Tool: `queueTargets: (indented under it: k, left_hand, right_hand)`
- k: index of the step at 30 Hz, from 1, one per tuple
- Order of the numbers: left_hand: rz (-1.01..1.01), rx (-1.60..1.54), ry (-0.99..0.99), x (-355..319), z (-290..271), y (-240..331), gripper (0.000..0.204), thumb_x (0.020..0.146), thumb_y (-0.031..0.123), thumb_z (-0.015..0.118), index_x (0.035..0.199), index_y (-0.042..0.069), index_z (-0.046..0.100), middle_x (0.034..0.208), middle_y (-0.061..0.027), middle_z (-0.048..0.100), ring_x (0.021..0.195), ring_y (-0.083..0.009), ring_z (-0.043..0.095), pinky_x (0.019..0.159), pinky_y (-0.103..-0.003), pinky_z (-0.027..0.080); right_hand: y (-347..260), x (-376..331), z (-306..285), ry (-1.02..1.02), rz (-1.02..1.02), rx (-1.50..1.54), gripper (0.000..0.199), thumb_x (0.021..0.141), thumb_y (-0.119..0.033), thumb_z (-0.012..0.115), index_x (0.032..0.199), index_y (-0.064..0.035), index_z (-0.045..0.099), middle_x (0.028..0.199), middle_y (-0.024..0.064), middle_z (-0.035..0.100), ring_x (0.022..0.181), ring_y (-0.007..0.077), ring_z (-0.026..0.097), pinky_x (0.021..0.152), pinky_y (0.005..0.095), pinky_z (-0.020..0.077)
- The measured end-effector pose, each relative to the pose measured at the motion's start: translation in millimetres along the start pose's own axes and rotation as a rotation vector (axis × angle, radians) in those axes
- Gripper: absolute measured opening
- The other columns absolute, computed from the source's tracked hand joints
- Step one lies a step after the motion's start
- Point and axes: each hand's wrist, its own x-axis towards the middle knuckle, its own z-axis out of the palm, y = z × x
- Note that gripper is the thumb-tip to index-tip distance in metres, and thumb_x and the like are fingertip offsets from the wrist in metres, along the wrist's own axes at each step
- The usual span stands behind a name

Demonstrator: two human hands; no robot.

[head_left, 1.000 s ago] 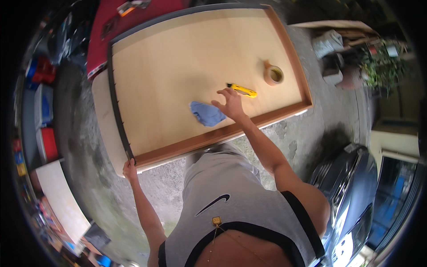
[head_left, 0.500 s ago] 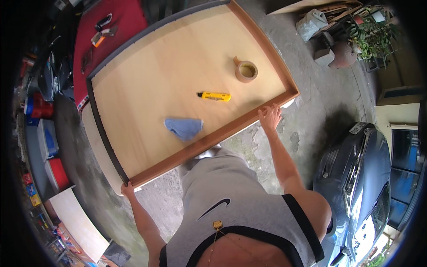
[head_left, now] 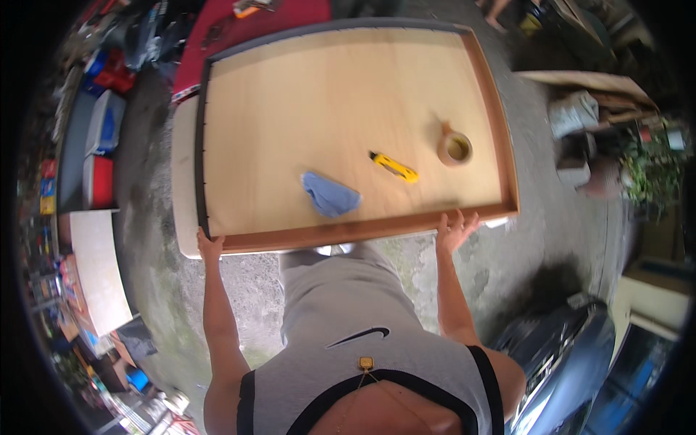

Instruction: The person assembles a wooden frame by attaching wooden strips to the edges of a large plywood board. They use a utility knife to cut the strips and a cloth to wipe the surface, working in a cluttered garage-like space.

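A large wooden panel (head_left: 312,94) with a raised rim lies in front of me, its near and right rims brown, its far and left rims dark grey. My left hand (head_left: 210,246) grips the near left corner, thumb and fingers around the rim. At the near edge, close to the right corner, my right hand (head_left: 455,233) hooks its spread fingers over the brown rim. On the panel lie a folded blue cloth (head_left: 331,194), a yellow utility knife (head_left: 395,167) and a roll of brown tape (head_left: 454,147).
A cream surface (head_left: 186,174) sticks out beneath the panel's left side. Behind it stands a red-covered table (head_left: 297,10). Coolers (head_left: 99,181) and a pale board (head_left: 98,268) line the left. A car (head_left: 558,362) is at lower right, a potted plant (head_left: 652,177) at far right.
My view has turned, so the panel's near edge now runs almost level across the picture. Both hands keep their places on the rim. The cloth, knife and tape stay on the panel.
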Motion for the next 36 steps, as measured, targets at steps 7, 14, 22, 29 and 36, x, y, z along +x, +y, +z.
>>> queueTargets:
  k: [7,14,22,29,36]
  left_hand:
    - [-0.028,-0.206,-0.075,34,-40,6,0.077,0.071,0.028,0.075,0.133,-0.001,0.040,0.131,-0.0232,0.048,0.123,-0.0359,0.044,0.103,-0.041,0.035]
    - [0.274,-0.198,-0.099,145,-59,88,0.070,0.072,0.028,0.073,0.130,-0.001,0.045,0.130,-0.0228,0.049,0.123,-0.0358,0.044,0.104,-0.041,0.035]
    - [0.840,-0.107,-0.097,372,8,303,0.068,0.073,0.038,0.072,0.125,0.001,0.050,0.123,-0.0218,0.054,0.118,-0.0344,0.049,0.101,-0.040,0.037]
    - [1.186,0.150,0.112,406,62,492,0.072,0.078,0.038,0.065,0.135,0.004,0.040,0.141,-0.0168,0.038,0.130,-0.0332,0.035,0.105,-0.044,0.031]
    - [0.976,0.215,-0.193,401,86,585,0.072,0.081,0.049,0.057,0.137,0.008,0.038,0.131,-0.0176,0.050,0.119,-0.0348,0.049,0.099,-0.047,0.037]
  right_hand:
    - [7,-9,27,0.198,0.200,-0.039,0.096,0.078,-0.042,0.069,0.142,0.0002,0.012,0.144,0.0288,0.014,0.134,0.0448,0.016,0.107,0.0525,0.0213]
    - [-67,-86,33,-0.023,0.834,0.300,0.101,0.077,-0.055,0.066,0.141,0.0052,0.017,0.148,0.0246,0.015,0.136,0.0330,0.020,0.110,0.0422,0.0219]
    - [-157,-136,72,0.159,1.092,0.751,0.046,0.086,-0.041,0.064,0.100,0.0012,0.054,0.096,0.0077,0.059,0.083,0.0152,0.052,0.073,0.0319,0.0459]
    - [-157,-148,87,0.354,1.064,0.355,0.041,0.088,-0.036,0.059,0.094,0.0048,0.062,0.076,0.0107,0.060,0.070,0.0184,0.054,0.064,0.0363,0.0447]
    - [-172,-143,75,0.341,1.236,0.064,0.049,0.081,-0.043,0.061,0.090,0.0049,0.064,0.081,0.0219,0.063,0.079,0.0304,0.061,0.070,0.0426,0.0460]
